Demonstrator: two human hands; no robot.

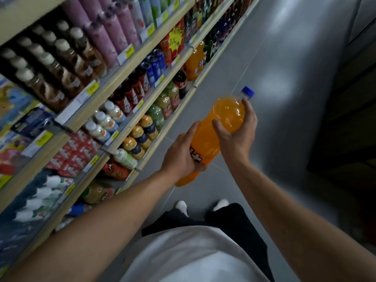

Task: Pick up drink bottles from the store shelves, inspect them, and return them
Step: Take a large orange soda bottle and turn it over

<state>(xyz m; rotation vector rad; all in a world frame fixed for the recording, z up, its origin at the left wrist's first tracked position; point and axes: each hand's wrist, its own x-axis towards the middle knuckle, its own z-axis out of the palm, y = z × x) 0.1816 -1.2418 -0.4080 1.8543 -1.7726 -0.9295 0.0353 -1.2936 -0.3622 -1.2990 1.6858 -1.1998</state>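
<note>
A large orange soda bottle (220,127) with a blue cap is held tilted over the aisle floor, cap pointing up and to the right. My left hand (182,152) grips its lower part around the label. My right hand (238,132) grips the upper shoulder just below the neck. Both arms reach forward from the bottom of the view. The bottle's base pokes out below my left hand.
Store shelves (114,84) run along the left, packed with bottles and cans, with more orange soda bottles (195,62) on the lowest shelf farther down. Grey tiled floor (284,78) lies to the right. A dark fixture (345,129) stands at the right edge.
</note>
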